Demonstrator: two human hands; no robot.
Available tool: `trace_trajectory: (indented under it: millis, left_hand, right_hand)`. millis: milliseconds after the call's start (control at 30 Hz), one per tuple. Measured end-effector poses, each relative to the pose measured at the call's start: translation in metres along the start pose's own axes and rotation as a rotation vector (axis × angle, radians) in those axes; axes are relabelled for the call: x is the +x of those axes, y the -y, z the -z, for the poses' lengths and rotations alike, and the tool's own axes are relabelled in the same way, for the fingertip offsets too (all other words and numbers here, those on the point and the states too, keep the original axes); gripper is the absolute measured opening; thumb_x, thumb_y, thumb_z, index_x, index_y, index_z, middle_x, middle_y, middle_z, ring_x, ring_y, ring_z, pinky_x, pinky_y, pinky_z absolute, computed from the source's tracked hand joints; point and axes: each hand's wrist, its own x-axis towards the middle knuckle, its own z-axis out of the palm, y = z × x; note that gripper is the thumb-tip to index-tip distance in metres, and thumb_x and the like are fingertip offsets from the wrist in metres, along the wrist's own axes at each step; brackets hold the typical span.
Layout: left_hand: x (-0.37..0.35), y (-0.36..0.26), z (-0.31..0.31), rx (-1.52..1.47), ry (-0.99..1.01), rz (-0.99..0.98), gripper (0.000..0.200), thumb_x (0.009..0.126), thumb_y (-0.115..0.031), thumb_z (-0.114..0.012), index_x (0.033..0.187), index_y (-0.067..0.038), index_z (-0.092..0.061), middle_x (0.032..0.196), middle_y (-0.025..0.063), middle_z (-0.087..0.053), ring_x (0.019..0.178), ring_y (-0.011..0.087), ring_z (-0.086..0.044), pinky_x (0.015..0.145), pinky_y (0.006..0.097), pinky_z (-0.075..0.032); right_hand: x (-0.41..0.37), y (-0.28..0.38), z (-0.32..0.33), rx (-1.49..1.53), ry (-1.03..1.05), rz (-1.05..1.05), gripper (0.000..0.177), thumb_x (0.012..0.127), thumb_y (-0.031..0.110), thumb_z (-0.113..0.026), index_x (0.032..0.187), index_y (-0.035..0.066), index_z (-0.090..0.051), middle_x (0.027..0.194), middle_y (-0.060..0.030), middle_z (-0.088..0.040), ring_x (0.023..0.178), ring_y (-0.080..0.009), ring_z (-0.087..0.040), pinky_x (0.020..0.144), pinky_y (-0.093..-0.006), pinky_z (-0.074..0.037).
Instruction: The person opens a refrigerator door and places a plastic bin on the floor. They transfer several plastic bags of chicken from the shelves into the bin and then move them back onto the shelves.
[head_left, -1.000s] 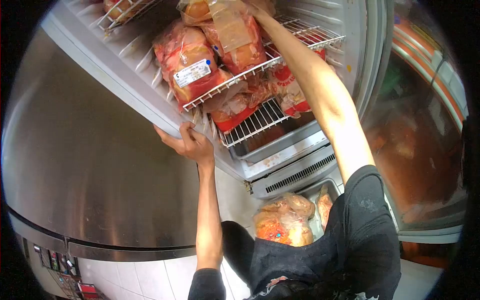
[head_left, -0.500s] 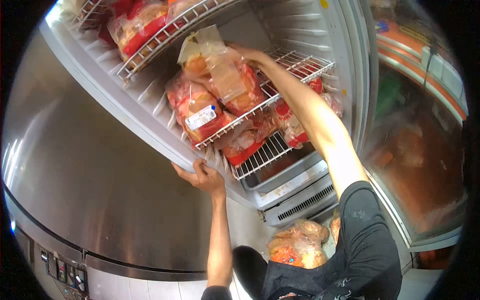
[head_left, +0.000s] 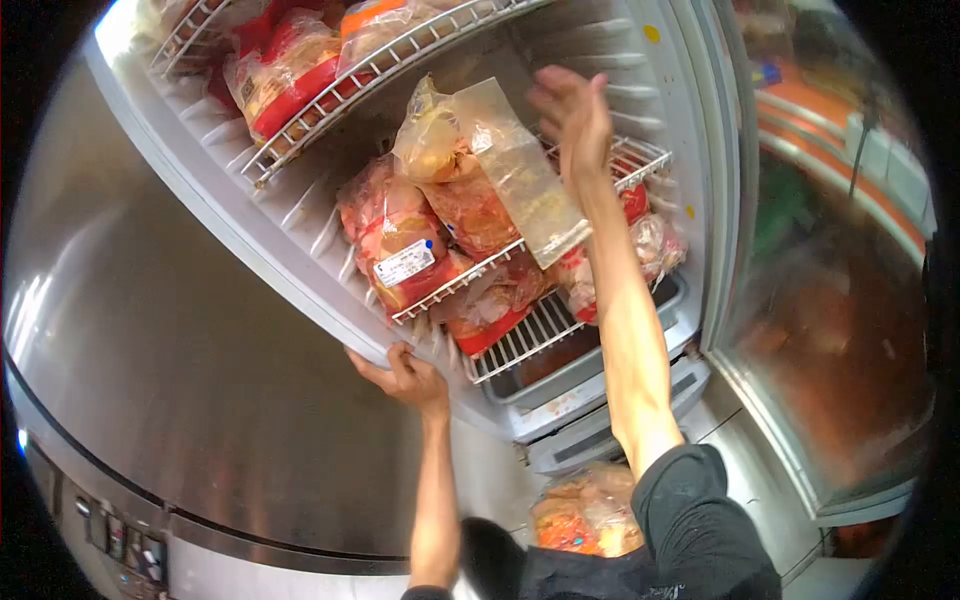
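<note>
My left hand (head_left: 408, 382) is closed round the left edge (head_left: 345, 335) of the refrigerator's opening. Inside the refrigerator my right hand (head_left: 582, 122) is held up, its fingers apart and somewhat blurred, with nothing in it. Just left of it is a clear plastic bag (head_left: 465, 195) of what looks like raw poultry, resting on the wire shelf (head_left: 470, 280). The bag's flat clear plastic end (head_left: 525, 175) slants down over the shelf front, close to my right wrist. Beside it lies another bag of meat (head_left: 385, 225) with a white label (head_left: 404, 261).
More bagged meat sits on the upper shelf (head_left: 390, 52) and the lower shelf (head_left: 520, 335). A metal tray (head_left: 540, 383) is at the bottom. On the floor is another filled bag (head_left: 590, 505). The glass door (head_left: 830, 330) stands open at right.
My right hand has come off the bag and moved right, its fingers now spread. The flat plastic end has swung to the right. My left hand has stayed on the edge.
</note>
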Motion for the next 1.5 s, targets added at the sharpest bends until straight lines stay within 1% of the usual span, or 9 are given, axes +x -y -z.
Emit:
trace_trajectory:
  millis: [100,333,567,633,667,733,800,900,1500]
  left_hand:
    - [-0.006,0.0,0.004,0.002,0.023,0.028,0.019,0.071,0.012,-0.048,0.079,-0.002,-0.056,0.141,0.0322,-0.03,0.128,0.0485,-0.033,0.102,0.0509,-0.031]
    - [-0.006,0.003,0.0,-0.009,-0.005,0.013,0.018,0.071,0.012,-0.049,0.078,-0.003,-0.057,0.14,0.0318,-0.031,0.127,0.0486,-0.035,0.103,0.0514,-0.03]
    - [-0.007,0.004,0.001,-0.018,0.008,-0.01,0.016,0.074,0.012,-0.048,0.079,-0.002,-0.054,0.143,0.0302,-0.029,0.131,0.0478,-0.031,0.103,0.0525,-0.029]
    - [-0.006,0.006,0.001,0.001,0.004,-0.002,0.018,0.071,0.012,-0.05,0.078,-0.004,-0.057,0.141,0.0312,-0.03,0.127,0.0485,-0.035,0.101,0.0523,-0.032]
    - [-0.006,0.008,0.001,-0.007,0.0,-0.007,0.018,0.071,0.012,-0.05,0.078,-0.004,-0.057,0.141,0.0312,-0.031,0.127,0.0485,-0.035,0.101,0.0523,-0.032]
    - [-0.007,0.011,-0.001,-0.026,-0.013,-0.013,0.018,0.071,0.012,-0.05,0.077,-0.003,-0.057,0.141,0.0312,-0.031,0.127,0.0484,-0.035,0.101,0.0523,-0.032]
    - [-0.005,0.008,-0.002,-0.026,-0.011,-0.007,0.018,0.07,0.012,-0.05,0.078,-0.003,-0.058,0.141,0.0313,-0.031,0.127,0.0484,-0.035,0.101,0.0525,-0.032]
    - [-0.006,0.006,0.001,-0.009,0.014,0.003,0.019,0.07,0.012,-0.049,0.078,-0.003,-0.058,0.141,0.0314,-0.031,0.127,0.0486,-0.035,0.102,0.0527,-0.031]
    - [-0.009,0.007,-0.002,-0.048,-0.006,-0.007,0.018,0.072,0.012,-0.046,0.077,-0.002,-0.057,0.142,0.0339,-0.027,0.129,0.0493,-0.032,0.103,0.0514,-0.029]
  right_hand:
    - [-0.05,-0.019,-0.032,-0.506,0.298,0.371,0.092,0.082,0.071,-0.048,0.143,0.004,-0.031,0.143,-0.0204,-0.037,0.13,-0.0296,-0.039,0.111,-0.0369,-0.023]
    - [-0.007,-0.045,-0.099,-1.185,0.122,-0.017,0.085,0.075,0.059,-0.06,0.139,0.007,-0.04,0.128,-0.0232,-0.053,0.121,-0.0364,-0.05,0.103,-0.0444,-0.037]
    - [0.001,-0.021,-0.08,-0.947,0.381,-0.185,0.081,0.079,0.058,-0.058,0.137,0.004,-0.043,0.133,-0.0245,-0.049,0.128,-0.0309,-0.044,0.105,-0.04,-0.035]
    - [0.017,-0.018,-0.05,-0.243,0.647,-0.52,0.066,0.084,0.049,-0.06,0.13,0.003,-0.048,0.132,-0.0168,-0.049,0.118,-0.0259,-0.048,0.104,-0.038,-0.034]
    - [0.009,0.005,-0.046,-0.035,0.604,-0.528,0.056,0.087,0.044,-0.057,0.126,0.004,-0.051,0.129,-0.0131,-0.051,0.108,-0.0241,-0.053,0.101,-0.0384,-0.036]
    - [0.032,-0.013,-0.014,-0.401,0.164,-0.375,0.067,0.085,0.049,-0.055,0.129,-0.001,-0.047,0.132,-0.0157,-0.048,0.123,-0.0242,-0.043,0.103,-0.0447,-0.034]
    - [0.049,-0.019,-0.002,-1.051,-0.499,-0.349,0.066,0.087,0.041,-0.055,0.138,0.002,-0.04,0.153,-0.0173,-0.017,0.139,-0.0359,-0.02,0.112,-0.0526,-0.013]
    - [0.075,-0.052,0.03,-1.252,-0.673,-0.607,0.076,0.083,0.046,-0.058,0.142,0.003,-0.033,0.15,-0.0214,-0.023,0.139,-0.0328,-0.022,0.112,-0.0533,-0.013]
    - [0.111,-0.094,0.032,-1.089,0.246,-0.701,0.078,0.074,0.043,-0.069,0.133,0.001,-0.04,0.139,-0.0226,-0.039,0.13,-0.0312,-0.036,0.106,-0.0465,-0.027]
